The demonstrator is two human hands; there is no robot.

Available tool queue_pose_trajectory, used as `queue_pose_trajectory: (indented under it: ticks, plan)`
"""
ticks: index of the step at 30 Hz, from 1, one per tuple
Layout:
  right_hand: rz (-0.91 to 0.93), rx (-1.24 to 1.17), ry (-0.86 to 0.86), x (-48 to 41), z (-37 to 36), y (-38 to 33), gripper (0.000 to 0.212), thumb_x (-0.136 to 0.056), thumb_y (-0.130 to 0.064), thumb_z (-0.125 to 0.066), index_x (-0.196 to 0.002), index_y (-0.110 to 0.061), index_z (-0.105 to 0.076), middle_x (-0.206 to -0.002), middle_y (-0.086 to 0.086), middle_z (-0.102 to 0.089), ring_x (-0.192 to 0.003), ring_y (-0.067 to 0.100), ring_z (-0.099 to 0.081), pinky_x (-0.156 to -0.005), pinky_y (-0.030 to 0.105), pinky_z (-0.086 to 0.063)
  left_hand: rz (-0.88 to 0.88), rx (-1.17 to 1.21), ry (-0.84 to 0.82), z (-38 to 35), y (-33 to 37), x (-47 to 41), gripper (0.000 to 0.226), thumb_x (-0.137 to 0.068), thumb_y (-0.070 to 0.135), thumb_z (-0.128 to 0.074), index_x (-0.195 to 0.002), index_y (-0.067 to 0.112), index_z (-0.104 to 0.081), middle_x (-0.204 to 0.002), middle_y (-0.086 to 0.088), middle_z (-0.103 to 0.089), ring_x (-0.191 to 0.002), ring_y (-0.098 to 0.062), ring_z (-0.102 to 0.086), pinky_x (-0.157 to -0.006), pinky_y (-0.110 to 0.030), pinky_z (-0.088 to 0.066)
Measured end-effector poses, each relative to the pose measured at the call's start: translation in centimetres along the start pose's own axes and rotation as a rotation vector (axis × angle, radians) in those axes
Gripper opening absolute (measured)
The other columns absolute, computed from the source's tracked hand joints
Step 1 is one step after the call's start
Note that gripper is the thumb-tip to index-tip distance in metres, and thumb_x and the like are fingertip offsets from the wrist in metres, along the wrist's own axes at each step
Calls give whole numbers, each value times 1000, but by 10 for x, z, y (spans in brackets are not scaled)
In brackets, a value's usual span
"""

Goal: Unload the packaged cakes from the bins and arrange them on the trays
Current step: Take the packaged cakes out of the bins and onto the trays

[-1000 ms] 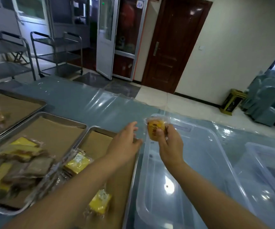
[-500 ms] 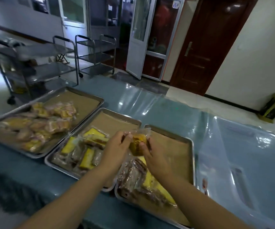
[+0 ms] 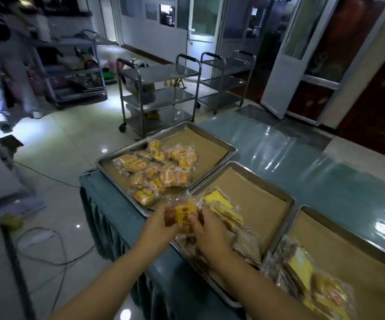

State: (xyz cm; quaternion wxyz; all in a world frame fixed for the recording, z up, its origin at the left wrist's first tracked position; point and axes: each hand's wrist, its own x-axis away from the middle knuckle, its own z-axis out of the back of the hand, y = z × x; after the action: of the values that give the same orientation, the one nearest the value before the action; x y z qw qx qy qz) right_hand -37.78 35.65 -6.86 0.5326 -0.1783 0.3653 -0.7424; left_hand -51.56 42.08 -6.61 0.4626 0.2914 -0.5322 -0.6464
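Note:
Both hands hold one packaged cake [image 3: 184, 217], orange-yellow in a clear wrapper, above the gap between the left tray and the middle tray. My left hand [image 3: 158, 225] grips its left side and my right hand [image 3: 210, 232] its right side. The left tray [image 3: 219, 144] carries several similar orange cakes [image 3: 157, 169] on brown paper. The middle tray [image 3: 267, 179] has yellow and brown packaged cakes [image 3: 224, 209] at its near end. The right tray [image 3: 348, 225] holds more wrapped cakes [image 3: 302, 269] at its near edge. No bin is in view.
The trays sit on a table with a blue-green cover [image 3: 325, 172] under shiny plastic. Its left edge drops to a tiled floor with cables [image 3: 55, 250]. Steel trolleys [image 3: 159, 95] stand beyond the table, and shelving [image 3: 71, 65] at the far left.
My hands have carried the cake left, from over the right and middle trays to the near corner of the left tray. My view has swung left and the bins have left the frame.

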Motion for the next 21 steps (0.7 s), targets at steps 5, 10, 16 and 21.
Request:
queue_pose_trajectory:
  ticks: [5,10,16,21]
  plan:
    - [-16,-63,-61,-56,-24,2,30,-90,-30,-55,-118,-37,-45,-84,-18,-60,-76,-1,-58,-64,23,-49,38,-126,133,26,-11,-68,36,-79,1,-63,-99,28,-47,-89,10,-58,-83,-9,-58,-63,-23,-45]
    - [-48,-8,-68,-101,-28,22,28,-92,-25,-52,-119,-33,-51,-81,-12,-61,-72,3,-57,-65,29,-49,70,-196,241,41,-26,-126,27,-85,3,-59,-99,24,-50,-82,15,-54,-74,-1,-53,-55,-16,-37]
    - [-94,24,-80,-128,-39,33,25,-92,-26,-53,-115,-34,-58,-81,-17,-60,-74,0,-57,-65,26,-49,144,-251,273,61,-44,-167,17,-88,8,-56,-101,20,-56,-89,3,-61,-76,-8,-57,-58,-25,-41]
    - [-113,95,-70,-147,-45,38,22,-92,-24,-53,-111,-32,-62,-91,-14,-64,-81,4,-59,-69,28,-51,132,-338,143,69,-51,-199,14,-92,11,-54,-94,24,-57,-91,5,-59,-80,-8,-57,-63,-27,-48]
